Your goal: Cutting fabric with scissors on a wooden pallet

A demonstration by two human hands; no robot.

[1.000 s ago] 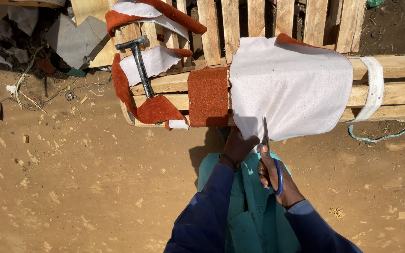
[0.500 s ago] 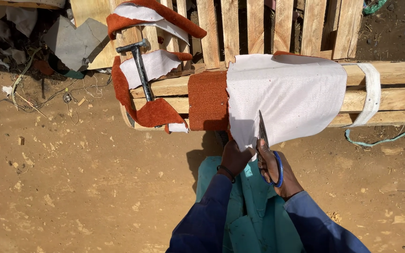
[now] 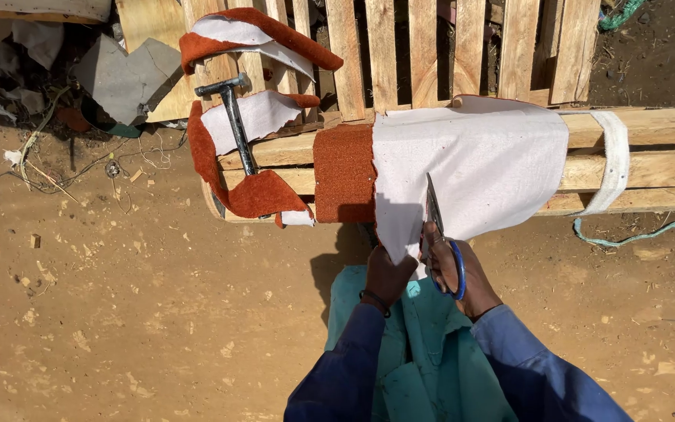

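A cloth (image 3: 470, 160) hangs over the near beams of a wooden pallet (image 3: 650, 129); scissors (image 3: 437, 227) stand in its lower edge, the right hand (image 3: 458, 270) behind their handles, the left hand (image 3: 388, 273) just left, on the cloth's hem; farther left on the pallet lies a hammer (image 3: 232, 117) across fabric scraps (image 3: 248, 191); a strap (image 3: 611, 160) wraps the beams at right; dirt ground (image 3: 134, 312) lies in front.

Both hands side by side (left grip (image 3: 388, 275) pinched, right grip (image 3: 456, 270) curled).

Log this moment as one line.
left hand: holds fabric edge | right hand: scissors cutting fabric | hammer: on pallet
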